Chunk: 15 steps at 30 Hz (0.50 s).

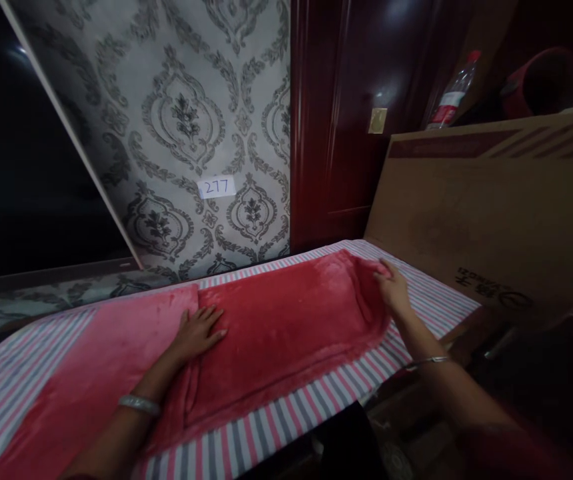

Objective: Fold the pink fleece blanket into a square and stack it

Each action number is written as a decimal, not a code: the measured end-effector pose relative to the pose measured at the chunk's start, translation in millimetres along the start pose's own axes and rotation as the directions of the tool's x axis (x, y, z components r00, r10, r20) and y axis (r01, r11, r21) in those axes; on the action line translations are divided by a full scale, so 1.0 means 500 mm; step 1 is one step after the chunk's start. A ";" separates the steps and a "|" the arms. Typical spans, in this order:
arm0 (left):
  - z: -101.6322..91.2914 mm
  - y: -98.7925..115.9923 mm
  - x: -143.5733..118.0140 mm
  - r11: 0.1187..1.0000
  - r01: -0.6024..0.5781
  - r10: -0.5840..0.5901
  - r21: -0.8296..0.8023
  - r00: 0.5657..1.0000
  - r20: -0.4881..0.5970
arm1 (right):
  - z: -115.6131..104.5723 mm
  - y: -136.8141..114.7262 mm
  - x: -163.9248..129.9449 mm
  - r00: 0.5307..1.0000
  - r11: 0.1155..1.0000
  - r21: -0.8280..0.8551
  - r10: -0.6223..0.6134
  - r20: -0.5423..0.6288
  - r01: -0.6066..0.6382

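Note:
A plush red blanket (276, 327) lies partly folded on a striped cloth (246, 433), its paler pink side (121, 333) spread out at the left. My left hand (200, 335) rests flat on it, fingers spread across the edge where pink meets red. At the blanket's right end my right hand (391, 287) pinches a corner and lifts it a little, so the fabric there is bunched. A silver bangle circles each wrist.
A large cardboard box (481, 213) stands to the right, with a red-capped plastic bottle (454, 97) by its top edge. Behind are patterned wallpaper (186, 127), a number label (216, 187) and a dark red door (341, 133). A black screen (31, 153) fills the left.

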State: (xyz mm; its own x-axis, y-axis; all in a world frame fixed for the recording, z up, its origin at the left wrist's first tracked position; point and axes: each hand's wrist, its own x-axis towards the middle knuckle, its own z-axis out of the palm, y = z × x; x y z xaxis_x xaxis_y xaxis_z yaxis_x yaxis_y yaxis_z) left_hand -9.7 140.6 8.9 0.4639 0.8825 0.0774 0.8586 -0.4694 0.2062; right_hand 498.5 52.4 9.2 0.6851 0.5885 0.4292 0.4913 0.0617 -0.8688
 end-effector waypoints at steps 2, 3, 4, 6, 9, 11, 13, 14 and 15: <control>-0.007 0.021 0.019 0.971 0.006 -0.033 -0.238 0.993 -0.111 | 0.054 -0.094 -0.034 0.978 0.985 -0.047 -0.158 0.134 0.166; -0.008 0.036 0.031 0.913 0.012 -0.079 -0.408 0.986 -0.146 | 0.079 -0.136 -0.061 0.948 0.967 -0.058 -0.228 0.222 0.246; -0.006 0.054 0.044 0.797 0.040 -0.145 -0.603 0.981 -0.127 | 0.102 -0.172 -0.092 0.910 0.948 -0.057 -0.281 0.305 0.312; 0.003 0.093 0.068 0.437 0.149 -0.223 -0.887 0.973 0.054 | 0.136 -0.223 -0.167 0.806 0.910 -0.017 -0.358 0.471 0.414; 0.022 0.145 0.094 -0.002 0.332 -0.142 -0.943 0.934 0.328 | 0.157 -0.244 -0.282 0.634 0.856 0.110 -0.454 0.626 0.505; 0.033 0.166 0.106 -0.101 0.363 -0.097 -0.926 0.923 0.373 | 0.157 -0.230 -0.343 0.531 0.827 0.174 -0.490 0.691 0.535; 0.042 0.179 0.116 -0.160 0.354 -0.108 -0.921 0.921 0.373 | 0.153 -0.204 -0.385 0.474 0.810 0.197 -0.499 0.725 0.552; 0.046 0.183 0.121 -0.164 0.339 -0.130 -0.927 0.924 0.361 | 0.152 -0.189 -0.398 0.466 0.806 0.196 -0.501 0.729 0.559; 0.050 0.186 0.126 -0.170 0.321 -0.156 -0.932 0.925 0.347 | 0.151 -0.175 -0.408 0.470 0.801 0.187 -0.503 0.725 0.568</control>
State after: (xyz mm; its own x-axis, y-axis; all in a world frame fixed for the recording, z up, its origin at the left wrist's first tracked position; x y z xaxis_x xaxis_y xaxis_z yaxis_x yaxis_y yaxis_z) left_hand 104.6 151.6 8.8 0.3713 0.8791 -0.2988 -0.2006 0.3902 0.8986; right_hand 275.1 -12.3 -21.2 -0.3147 0.8305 0.4595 0.6827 0.5344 -0.4983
